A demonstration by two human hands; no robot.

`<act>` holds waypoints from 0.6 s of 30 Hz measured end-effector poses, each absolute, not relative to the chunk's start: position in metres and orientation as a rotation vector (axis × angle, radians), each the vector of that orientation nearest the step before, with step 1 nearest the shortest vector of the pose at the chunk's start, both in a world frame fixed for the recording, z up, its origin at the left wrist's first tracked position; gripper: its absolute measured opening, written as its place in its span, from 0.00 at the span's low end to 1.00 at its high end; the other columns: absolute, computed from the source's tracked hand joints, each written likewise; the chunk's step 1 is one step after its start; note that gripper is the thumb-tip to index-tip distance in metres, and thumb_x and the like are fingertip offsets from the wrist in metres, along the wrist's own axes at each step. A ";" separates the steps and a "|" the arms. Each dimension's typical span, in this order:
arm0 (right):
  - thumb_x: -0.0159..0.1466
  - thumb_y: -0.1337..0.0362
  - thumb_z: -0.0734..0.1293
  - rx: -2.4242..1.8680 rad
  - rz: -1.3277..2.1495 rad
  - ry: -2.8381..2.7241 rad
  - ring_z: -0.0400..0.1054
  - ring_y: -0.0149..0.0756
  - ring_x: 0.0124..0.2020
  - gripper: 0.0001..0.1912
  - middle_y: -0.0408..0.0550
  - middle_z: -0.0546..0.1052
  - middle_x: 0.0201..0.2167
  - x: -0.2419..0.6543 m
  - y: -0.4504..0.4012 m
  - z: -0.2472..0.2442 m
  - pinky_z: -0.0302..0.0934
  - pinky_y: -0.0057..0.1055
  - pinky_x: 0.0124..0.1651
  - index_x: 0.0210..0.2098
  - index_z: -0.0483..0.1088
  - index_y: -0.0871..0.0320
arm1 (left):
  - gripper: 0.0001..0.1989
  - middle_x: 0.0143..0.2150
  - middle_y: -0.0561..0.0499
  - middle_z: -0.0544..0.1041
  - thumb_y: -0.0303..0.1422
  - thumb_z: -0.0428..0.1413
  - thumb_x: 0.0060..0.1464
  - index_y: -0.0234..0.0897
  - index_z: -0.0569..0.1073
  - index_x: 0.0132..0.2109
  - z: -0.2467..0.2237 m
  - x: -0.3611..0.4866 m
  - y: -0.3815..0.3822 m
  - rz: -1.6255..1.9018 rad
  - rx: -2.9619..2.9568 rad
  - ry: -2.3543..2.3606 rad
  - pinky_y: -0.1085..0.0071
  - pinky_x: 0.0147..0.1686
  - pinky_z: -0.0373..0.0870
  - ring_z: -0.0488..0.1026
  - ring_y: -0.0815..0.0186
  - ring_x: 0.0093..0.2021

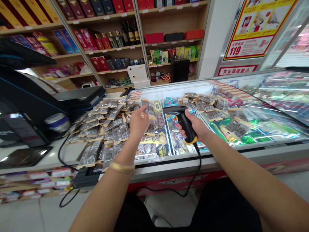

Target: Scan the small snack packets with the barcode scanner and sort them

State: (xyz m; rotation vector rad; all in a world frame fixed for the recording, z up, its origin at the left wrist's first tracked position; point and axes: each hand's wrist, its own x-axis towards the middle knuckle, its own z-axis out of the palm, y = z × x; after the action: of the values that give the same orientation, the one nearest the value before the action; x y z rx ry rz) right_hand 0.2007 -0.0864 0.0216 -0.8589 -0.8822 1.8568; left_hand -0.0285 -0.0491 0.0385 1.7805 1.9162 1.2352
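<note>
My left hand (139, 122), a gold bangle on its wrist, has its thumb and index finger at the edge of a clear packet (150, 108) with dark contents and a tan border. The other fingers are hidden. My right hand (196, 125) is wrapped round the grip of a black and yellow barcode scanner (184, 122), whose head points left toward that packet. A black cable (199, 158) hangs from the scanner's handle. Left of my left hand, a heap of similar packets (112, 124) covers the counter and the freezer's edge.
A glass-topped freezer (169, 138) holds colourful frozen packs, with another pile of packets (205, 104) on its right part. At left stand a black checkout machine (31, 96), a phone (25, 129) and a roll of tape (57, 122). Shelves (120, 48) of boxes and bottles line the back.
</note>
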 end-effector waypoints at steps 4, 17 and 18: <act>0.70 0.39 0.60 -0.805 1.969 -0.858 0.60 0.28 0.15 0.28 0.42 0.69 0.19 0.166 -0.072 0.020 0.58 0.24 0.16 0.40 0.70 0.60 | 0.19 0.55 0.35 0.80 0.30 0.52 0.58 0.38 0.81 0.53 0.035 -0.032 -0.066 0.730 2.114 2.279 0.45 0.64 0.61 0.71 0.43 0.62; 0.71 0.38 0.56 -0.771 1.999 -0.743 0.60 0.28 0.15 0.30 0.42 0.69 0.20 0.163 -0.068 0.009 0.57 0.24 0.17 0.42 0.70 0.60 | 0.18 0.66 0.35 0.72 0.33 0.50 0.60 0.38 0.81 0.52 0.025 -0.030 -0.069 0.722 2.273 2.310 0.41 0.66 0.56 0.60 0.42 0.70; 0.71 0.38 0.56 -0.761 1.992 -0.739 0.60 0.28 0.16 0.30 0.42 0.69 0.20 0.165 -0.069 0.011 0.57 0.24 0.17 0.43 0.70 0.60 | 0.19 0.66 0.36 0.72 0.33 0.50 0.60 0.39 0.80 0.52 0.028 -0.028 -0.069 0.766 2.279 2.286 0.42 0.66 0.56 0.60 0.43 0.70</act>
State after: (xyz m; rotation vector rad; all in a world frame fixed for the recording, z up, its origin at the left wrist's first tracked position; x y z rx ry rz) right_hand 0.1646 -0.0695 0.0113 -0.7613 -0.7385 1.9919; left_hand -0.0278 -0.0691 0.0281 2.2794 2.2861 0.7663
